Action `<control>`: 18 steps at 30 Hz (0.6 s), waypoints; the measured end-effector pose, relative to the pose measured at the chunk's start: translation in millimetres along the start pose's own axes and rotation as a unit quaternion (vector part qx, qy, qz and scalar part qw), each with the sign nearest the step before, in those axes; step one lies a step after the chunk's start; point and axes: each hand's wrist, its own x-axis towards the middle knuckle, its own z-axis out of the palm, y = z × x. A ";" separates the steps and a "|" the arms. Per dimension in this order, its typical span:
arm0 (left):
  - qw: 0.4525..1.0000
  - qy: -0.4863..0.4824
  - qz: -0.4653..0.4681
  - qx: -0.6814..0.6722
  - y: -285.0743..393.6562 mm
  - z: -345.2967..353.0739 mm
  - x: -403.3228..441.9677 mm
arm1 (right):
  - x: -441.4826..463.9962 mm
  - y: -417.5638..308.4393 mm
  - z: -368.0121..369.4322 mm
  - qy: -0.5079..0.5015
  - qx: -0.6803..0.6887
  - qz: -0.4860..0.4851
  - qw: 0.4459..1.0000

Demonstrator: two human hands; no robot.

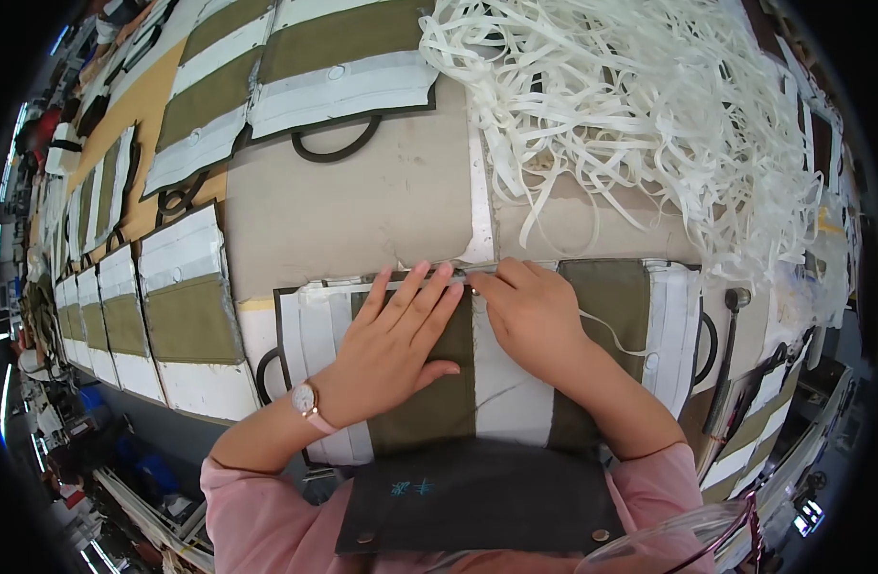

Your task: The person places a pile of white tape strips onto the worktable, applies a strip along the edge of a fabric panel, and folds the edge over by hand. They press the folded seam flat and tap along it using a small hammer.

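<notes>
A flat bag panel [511, 411] in olive and white fabric, edged in dark trim, lies before me with a dark handle [709, 349] at either end. My left hand [396, 320] rests flat on it, fingers stretched towards the far edge. My right hand [535, 311] is closed, thumb and fingers pinched together at that same edge, close to the left fingertips. What the pinch holds is hidden. From beneath the right hand a thin white strip [616, 335] curls across the panel.
A large tangled heap of white strips [640, 115] covers the table's far right. More olive and white panels [343, 48] lie at the back, and several others [192, 320] overlap along the left. A dark-handled tool [724, 373] lies at the right.
</notes>
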 end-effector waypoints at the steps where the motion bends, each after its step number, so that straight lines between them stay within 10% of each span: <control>1: 0.999 -0.006 0.010 0.030 -4.8 9.5 6.9 | 1.8 -1.2 -4.3 0.006 -0.023 0.008 1.000; 8: 1.000 -0.014 -0.004 0.023 -9.6 20.1 8.7 | -20.6 50.6 -65.6 -0.110 0.087 0.295 0.945; 18: 0.998 -0.017 -0.004 0.056 -6.4 17.0 11.2 | -28.2 58.3 -41.3 -0.002 -0.013 0.224 0.974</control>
